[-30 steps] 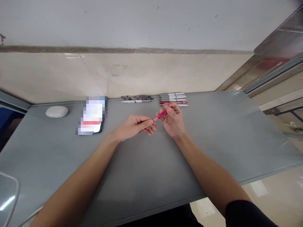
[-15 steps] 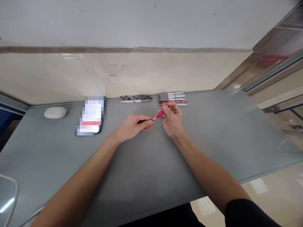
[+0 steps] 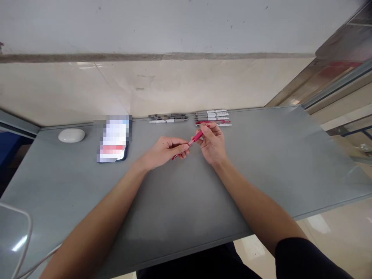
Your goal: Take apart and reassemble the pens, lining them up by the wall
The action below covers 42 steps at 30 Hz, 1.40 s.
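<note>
A red pen [image 3: 198,135] is held between my two hands above the grey table, slanting up to the right. My left hand [image 3: 168,151] is closed on its lower, clear-barrelled part, and the red end pokes out below the fingers. At the upper end, my right hand [image 3: 213,142] pinches the thick red section. Just behind the right hand lies a row of pens [image 3: 213,114], mostly white and grey with a red one among them. Left of that row is a smaller group of dark and white pens [image 3: 168,118].
A phone [image 3: 114,137], its screen blurred out, lies on the grey table [image 3: 180,205] to the left. Beside it sits a white rounded case [image 3: 71,135]. A white cable [image 3: 29,228] loops at the lower left. The tiled wall [image 3: 174,83] borders the table's back edge.
The view has shifted slightly. Both hands keep hold of the red pen, and a little more of its lower end shows below my left fingers.
</note>
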Motion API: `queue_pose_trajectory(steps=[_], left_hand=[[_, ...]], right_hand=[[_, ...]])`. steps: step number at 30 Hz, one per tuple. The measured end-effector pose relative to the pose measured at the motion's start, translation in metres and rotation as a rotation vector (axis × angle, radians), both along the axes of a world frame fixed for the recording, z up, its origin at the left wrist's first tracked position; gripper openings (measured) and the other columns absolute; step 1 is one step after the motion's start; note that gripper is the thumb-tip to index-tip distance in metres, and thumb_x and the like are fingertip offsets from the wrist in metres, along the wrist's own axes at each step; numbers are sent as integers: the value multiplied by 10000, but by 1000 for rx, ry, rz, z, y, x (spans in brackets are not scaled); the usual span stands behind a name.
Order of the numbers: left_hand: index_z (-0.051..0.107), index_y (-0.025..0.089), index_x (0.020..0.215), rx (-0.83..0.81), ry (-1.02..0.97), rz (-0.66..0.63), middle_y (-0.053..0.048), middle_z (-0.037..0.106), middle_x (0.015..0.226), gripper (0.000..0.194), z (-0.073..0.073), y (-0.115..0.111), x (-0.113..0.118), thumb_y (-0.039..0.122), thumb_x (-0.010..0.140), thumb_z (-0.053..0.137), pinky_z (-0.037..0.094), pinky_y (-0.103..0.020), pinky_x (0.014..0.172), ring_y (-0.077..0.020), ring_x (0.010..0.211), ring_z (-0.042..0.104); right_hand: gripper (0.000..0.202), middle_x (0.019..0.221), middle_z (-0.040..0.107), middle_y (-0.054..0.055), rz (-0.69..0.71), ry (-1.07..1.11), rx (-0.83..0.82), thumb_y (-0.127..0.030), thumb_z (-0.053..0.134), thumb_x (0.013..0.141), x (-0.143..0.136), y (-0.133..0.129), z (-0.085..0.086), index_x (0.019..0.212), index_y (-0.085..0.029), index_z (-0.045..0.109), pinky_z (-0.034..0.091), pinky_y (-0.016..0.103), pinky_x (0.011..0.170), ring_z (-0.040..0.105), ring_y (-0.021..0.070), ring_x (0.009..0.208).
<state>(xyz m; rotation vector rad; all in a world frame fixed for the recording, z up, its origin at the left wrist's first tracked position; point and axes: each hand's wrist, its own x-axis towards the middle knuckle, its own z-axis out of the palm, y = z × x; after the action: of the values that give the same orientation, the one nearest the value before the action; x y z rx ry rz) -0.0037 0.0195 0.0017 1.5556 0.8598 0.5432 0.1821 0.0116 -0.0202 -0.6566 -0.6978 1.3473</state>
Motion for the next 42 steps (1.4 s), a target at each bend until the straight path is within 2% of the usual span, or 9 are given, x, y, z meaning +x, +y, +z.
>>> queue_pose_trajectory(steps=[7,11,18,22,25,30,34,36,42], left_hand=[[744,194,955,138,89,123,-14,666,746,285,5,-5,6,437,831,661,469,-233,585,-127,674,595],[737,189,926,203,116,142,-9,660,732,277,6,-5,7,434,846,637,477,-233,607,-123,666,590],[717,164,886,52,-5,-16,-47,685,822,342,7,-1,-1,479,883,584,502,-268,681,-141,721,616],[710,154,885,-64,-72,-37,-60,681,830,362,10,-1,-2,494,884,585,511,-292,712,-146,721,616],[712,153,866,-81,-52,-58,-60,683,829,363,11,-1,-2,493,881,588,501,-282,705,-143,725,618],[736,182,908,43,50,70,-29,669,760,278,13,-4,3,437,828,657,440,-239,559,-137,678,589],[748,193,937,123,95,184,-4,658,699,267,12,-5,7,411,798,683,451,-237,570,-131,655,580],[747,196,948,109,83,166,-10,681,735,286,11,-5,6,431,803,676,473,-245,603,-141,689,607],[729,172,916,-9,6,-15,-55,700,836,352,11,-1,-3,495,865,599,504,-297,727,-163,767,633]], right_hand=[[251,775,609,-64,-102,-26,-63,-320,809,676,-3,-2,2,726,-234,579,586,253,615,589,78,654],[250,767,609,-69,-132,-35,-84,-324,808,672,-5,-3,4,743,-246,582,589,260,651,592,78,650],[189,786,619,-73,-10,45,-23,-297,795,691,-1,-4,4,813,-271,654,570,204,629,639,78,719],[185,841,638,-74,32,70,1,-290,805,685,1,-4,2,803,-275,663,590,224,669,660,88,774],[189,844,638,-78,26,63,-4,-297,811,678,0,-4,1,775,-275,650,600,246,708,654,83,759],[204,828,631,-75,-40,15,-41,-308,807,678,-3,-3,1,755,-260,624,592,244,687,633,74,716],[210,822,638,-72,-100,-4,-75,-297,804,683,-5,-3,2,758,-250,614,586,246,701,625,73,711],[211,828,637,-77,-94,6,-75,-296,805,682,-5,-3,2,758,-252,613,586,244,698,620,68,697],[207,844,625,-80,10,52,-24,-279,812,674,-2,-5,2,793,-268,644,578,207,642,651,74,737]])
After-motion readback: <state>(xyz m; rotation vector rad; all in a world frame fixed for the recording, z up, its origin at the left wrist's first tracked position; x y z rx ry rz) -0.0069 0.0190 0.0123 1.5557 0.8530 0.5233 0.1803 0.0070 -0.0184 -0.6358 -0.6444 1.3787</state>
